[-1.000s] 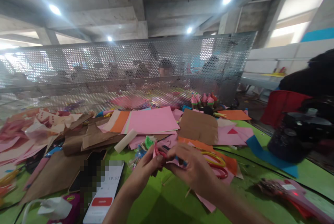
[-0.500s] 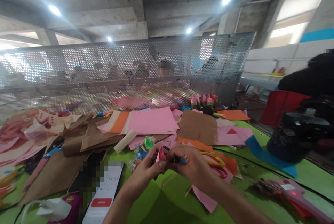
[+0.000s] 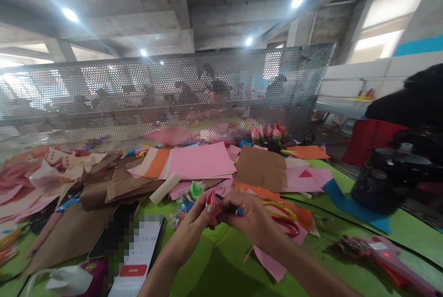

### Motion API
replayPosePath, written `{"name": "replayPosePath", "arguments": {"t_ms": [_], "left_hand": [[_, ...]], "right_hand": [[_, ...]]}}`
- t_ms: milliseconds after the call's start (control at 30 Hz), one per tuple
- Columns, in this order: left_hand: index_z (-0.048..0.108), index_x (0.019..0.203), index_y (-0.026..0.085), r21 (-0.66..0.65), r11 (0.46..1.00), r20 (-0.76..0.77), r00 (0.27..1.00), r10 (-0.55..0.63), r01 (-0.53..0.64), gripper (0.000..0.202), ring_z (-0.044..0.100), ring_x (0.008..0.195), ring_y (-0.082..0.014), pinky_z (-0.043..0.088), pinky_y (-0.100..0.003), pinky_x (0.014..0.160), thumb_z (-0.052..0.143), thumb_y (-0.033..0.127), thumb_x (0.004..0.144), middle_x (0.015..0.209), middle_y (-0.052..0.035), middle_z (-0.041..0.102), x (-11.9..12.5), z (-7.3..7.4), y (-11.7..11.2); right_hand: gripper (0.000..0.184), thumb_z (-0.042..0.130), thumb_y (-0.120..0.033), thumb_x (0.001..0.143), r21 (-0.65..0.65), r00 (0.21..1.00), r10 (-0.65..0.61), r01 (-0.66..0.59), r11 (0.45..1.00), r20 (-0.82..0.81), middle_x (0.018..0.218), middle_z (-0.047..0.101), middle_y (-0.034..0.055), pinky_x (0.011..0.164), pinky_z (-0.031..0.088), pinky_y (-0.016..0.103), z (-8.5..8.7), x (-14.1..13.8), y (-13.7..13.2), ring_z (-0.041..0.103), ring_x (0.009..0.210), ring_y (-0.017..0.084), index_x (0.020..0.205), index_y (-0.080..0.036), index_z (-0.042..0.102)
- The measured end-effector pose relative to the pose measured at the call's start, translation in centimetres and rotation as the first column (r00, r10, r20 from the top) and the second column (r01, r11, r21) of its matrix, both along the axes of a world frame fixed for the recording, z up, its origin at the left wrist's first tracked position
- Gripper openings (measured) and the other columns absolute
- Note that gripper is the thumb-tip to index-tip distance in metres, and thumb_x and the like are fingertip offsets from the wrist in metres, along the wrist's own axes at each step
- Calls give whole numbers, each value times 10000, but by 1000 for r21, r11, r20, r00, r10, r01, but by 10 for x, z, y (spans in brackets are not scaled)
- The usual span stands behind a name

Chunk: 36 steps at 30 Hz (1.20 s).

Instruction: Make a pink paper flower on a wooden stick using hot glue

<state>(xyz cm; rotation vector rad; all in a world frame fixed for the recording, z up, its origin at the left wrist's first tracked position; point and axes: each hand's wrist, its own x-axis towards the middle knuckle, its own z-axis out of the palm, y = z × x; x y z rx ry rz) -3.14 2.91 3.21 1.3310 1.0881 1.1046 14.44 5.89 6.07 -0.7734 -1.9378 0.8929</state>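
Between the thumb and fingers of my left hand (image 3: 194,224) is a folded piece of pink paper (image 3: 213,200), curled into layers like a small cone or flower. My right hand (image 3: 252,216) is closed beside it, its fingertips at the paper's right side. A small blue thing (image 3: 239,211) shows among the right fingers; its kind is hidden. Under the right wrist lie scissors with yellow and red handles (image 3: 289,214), on pink and orange paper. A shiny green wrapper (image 3: 196,189) sits just behind the left hand.
The green table (image 3: 207,274) bears pink sheets (image 3: 200,160), brown cardboard (image 3: 261,167) and a paper roll (image 3: 165,188). At left lie a lit phone (image 3: 138,251) and a white charger (image 3: 71,279). A pink glue gun (image 3: 380,251) and dark jug (image 3: 384,181) stand right. A perforated metal screen (image 3: 166,98) rises behind.
The pink paper has turned slightly in my left hand, its folds opening more toward me. Both hands stay together at nearly the same place. The view has shifted slightly.
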Motion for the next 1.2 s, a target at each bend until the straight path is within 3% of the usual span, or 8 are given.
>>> {"name": "replayPosePath", "arguments": {"t_ms": [200, 400, 633, 833, 933, 1033, 1100, 1200], "left_hand": [[461, 1424, 177, -58, 991, -101, 988, 113, -120, 746, 342, 1389, -297, 289, -385, 1111, 485, 658, 855, 1461, -109, 485, 9, -6, 1], [558, 1336, 177, -40, 984, 9, 985, 175, -175, 674, 450, 1328, -323, 385, -401, 1051, 583, 611, 821, 1296, -125, 636, 12, -14, 4], [549, 1332, 200, -62, 977, 14, 978, 207, -206, 661, 373, 1386, -311, 308, -413, 1106, 591, 610, 815, 1379, -113, 578, 13, -15, 6], [562, 1326, 182, -29, 979, 21, 979, 201, -201, 652, 370, 1391, -312, 333, -371, 1090, 568, 606, 830, 1427, -116, 533, 9, -10, 6], [544, 1353, 194, -43, 976, 16, 976, 215, -214, 686, 445, 1320, -316, 397, -342, 1013, 560, 630, 824, 1405, -124, 544, 7, -10, 6], [467, 1419, 192, -47, 985, 26, 986, 165, -164, 755, 597, 1014, -264, 453, -322, 833, 490, 677, 840, 1213, -125, 642, 5, -10, 6], [431, 1439, 190, -58, 990, 44, 990, 130, -128, 786, 579, 802, -197, 436, -297, 731, 469, 696, 840, 1026, -86, 669, 5, -9, 7], [483, 1398, 200, -61, 990, 76, 988, 132, -127, 751, 529, 721, -164, 404, -274, 683, 541, 671, 816, 897, -41, 643, 5, -9, 9]], "right_hand": [[123, 683, -43, 745, 16, 997, -76, 76, 997, 32, 704, 681, -5, 616, 433, 235, -4, -2, 1, 606, 670, 152, 711, -161, 689], [97, 663, -62, 750, -54, 999, -39, 40, 998, 17, 700, 706, 10, 613, 458, 243, -6, -3, 2, 636, 663, 161, 719, -153, 680], [20, 687, -158, 767, -84, 994, 85, -79, 993, 73, 719, 703, 7, 602, 465, 235, 4, 0, 7, 627, 657, 150, 751, -147, 692], [68, 691, -98, 745, -69, 971, 117, -105, 992, 206, 706, 706, -14, 601, 443, 215, 22, -4, 10, 633, 663, 141, 718, -156, 668], [97, 684, -77, 746, -16, 966, 85, -84, 996, 244, 708, 691, -19, 577, 421, 208, 23, -8, 13, 610, 634, 130, 704, -159, 653], [145, 677, -24, 731, 54, 960, 103, -121, 991, 259, 707, 657, -27, 565, 403, 201, 20, -11, 18, 576, 613, 116, 700, -160, 635], [159, 695, -28, 735, 103, 957, 98, -130, 986, 275, 709, 628, -27, 566, 397, 204, 18, -12, 21, 558, 617, 116, 692, -159, 614], [189, 730, -45, 742, 154, 948, 70, -122, 981, 309, 712, 609, -29, 576, 384, 209, 15, -12, 23, 536, 626, 116, 683, -160, 591]]}}
